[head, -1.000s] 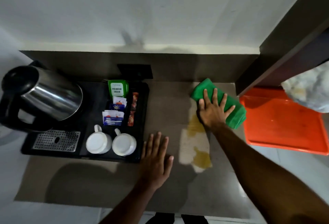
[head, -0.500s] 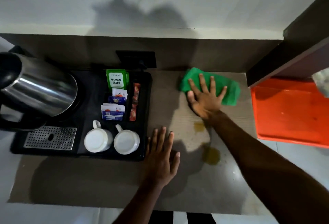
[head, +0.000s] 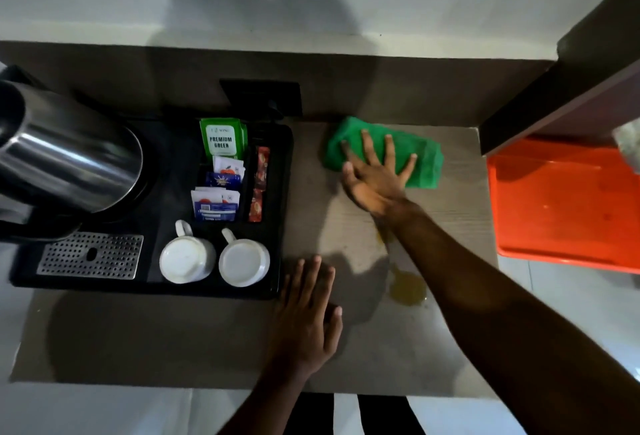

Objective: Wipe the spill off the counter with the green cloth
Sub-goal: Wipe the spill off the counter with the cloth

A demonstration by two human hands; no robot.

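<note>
While the green cloth (head: 384, 150) is pressed flat under the spread right hand (head: 375, 176) behind the yellow spill (head: 408, 287), the puddle remains unwiped; the left hand (head: 306, 313) is rested open, empty, beside it.

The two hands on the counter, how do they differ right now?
The right hand reaches to the back of the counter and presses flat on the green cloth; the left hand lies near the front, on bare counter beside the black tray. The right hand is past the yellow spill; the left is beside it. Both are flat, fingers spread.
</note>
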